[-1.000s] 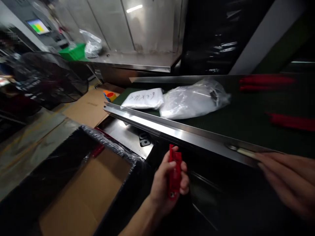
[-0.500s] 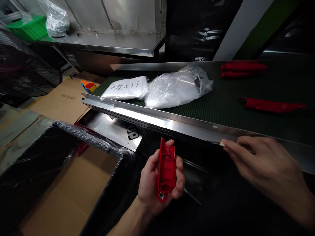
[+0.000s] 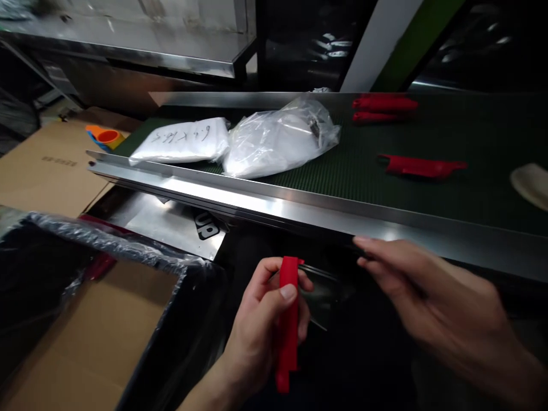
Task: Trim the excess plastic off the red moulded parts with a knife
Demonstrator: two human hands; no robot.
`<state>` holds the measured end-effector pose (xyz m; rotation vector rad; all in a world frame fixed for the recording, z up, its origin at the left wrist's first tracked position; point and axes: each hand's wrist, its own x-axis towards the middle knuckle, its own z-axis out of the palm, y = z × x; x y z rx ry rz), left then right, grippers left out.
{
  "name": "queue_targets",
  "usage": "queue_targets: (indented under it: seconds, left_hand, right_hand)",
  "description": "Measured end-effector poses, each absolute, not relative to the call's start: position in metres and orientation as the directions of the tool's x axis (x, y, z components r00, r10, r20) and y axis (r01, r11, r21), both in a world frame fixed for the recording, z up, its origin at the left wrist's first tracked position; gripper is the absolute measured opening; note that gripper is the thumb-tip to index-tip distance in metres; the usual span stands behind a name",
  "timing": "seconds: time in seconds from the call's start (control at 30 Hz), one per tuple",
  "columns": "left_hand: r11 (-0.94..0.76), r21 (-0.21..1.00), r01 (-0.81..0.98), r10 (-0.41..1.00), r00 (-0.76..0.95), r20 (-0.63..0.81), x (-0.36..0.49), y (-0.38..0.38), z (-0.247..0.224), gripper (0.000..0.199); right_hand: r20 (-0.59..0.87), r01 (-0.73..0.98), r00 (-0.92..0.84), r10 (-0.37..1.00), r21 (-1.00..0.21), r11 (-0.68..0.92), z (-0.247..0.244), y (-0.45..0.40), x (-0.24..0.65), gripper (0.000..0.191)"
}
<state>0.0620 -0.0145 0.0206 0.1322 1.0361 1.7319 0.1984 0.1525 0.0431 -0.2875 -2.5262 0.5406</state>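
Red plastic part (image 3: pixel 288 322) is held upright in the left hand (image 3: pixel 261 331), edge-on to the camera, low in the middle of the view and in front of the steel rail (image 3: pixel 274 208) of the conveyor. The left fingers (image 3: pixel 287 293) are clamped on it: the thumb is pressed across its near face, the other fingers are wrapped behind. Its lower end is left free below the palm.

The right hand (image 3: pixel 432 302) is seen blurred just to the right, fingers drawn together and pointed toward the top of the part; whether something small is pinched between them cannot be told. The two hands are near but apart.

Judgement on the step in hand: the part looks to be presented for the right hand to work on. It would be done best with the part kept still and upright, the grip kept low so the upper end is left clear, and the right fingertips brought in slowly enough that the thin edge is not knocked sideways.

On the green belt (image 3: pixel 471 142) behind the rail, more red pieces (image 3: pixel 422 165) are laid well apart from two clear plastic bags (image 3: pixel 278 140). A cardboard box (image 3: pixel 94 337) lined with black film is seen open at lower left.
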Motion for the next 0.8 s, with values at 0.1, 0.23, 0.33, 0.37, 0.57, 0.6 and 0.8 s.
queue_targets:
  seconds: [0.1, 0.23, 0.33, 0.37, 0.57, 0.6, 0.8]
  left_hand:
    - [-0.022, 0.712, -0.702, 0.813, -0.427, -0.396, 0.068, -0.014, 0.023, 0.013]
    - [0.003, 0.666, -0.746, 0.797, -0.401, -0.452, 0.072, -0.013, 0.028, 0.019]
    - [-0.014, 0.642, -0.767, 0.789, -0.403, -0.464, 0.074, -0.013, 0.032, 0.026]
    - [-0.018, 0.640, -0.768, 0.787, -0.406, -0.465, 0.074, -0.013, 0.034, 0.027]
    - [-0.005, 0.630, -0.776, 0.778, -0.399, -0.486, 0.075, -0.013, 0.037, 0.030]
    - [0.000, 0.634, -0.773, 0.778, -0.399, -0.486, 0.075, -0.013, 0.037, 0.029]
    - [0.009, 0.641, -0.767, 0.771, -0.403, -0.493, 0.076, -0.014, 0.038, 0.030]
  right_hand:
    - [0.420, 0.024, -0.874, 0.244, -0.464, 0.885, 0.052, 0.140, 0.190, 0.050]
    - [0.387, -0.009, -0.896, 0.217, -0.505, 0.863, 0.056, 0.131, 0.184, 0.041]
    - [0.440, -0.034, -0.870, 0.224, -0.506, 0.862, 0.054, 0.128, 0.179, 0.039]
    - [0.453, -0.034, -0.861, 0.230, -0.504, 0.863, 0.053, 0.127, 0.178, 0.039]
    - [0.419, -0.019, -0.878, 0.233, -0.517, 0.856, 0.053, 0.124, 0.176, 0.037]
    - [0.413, -0.017, -0.881, 0.231, -0.515, 0.857, 0.054, 0.124, 0.176, 0.037]
    - [0.419, -0.010, -0.879, 0.229, -0.496, 0.868, 0.054, 0.122, 0.177, 0.034]
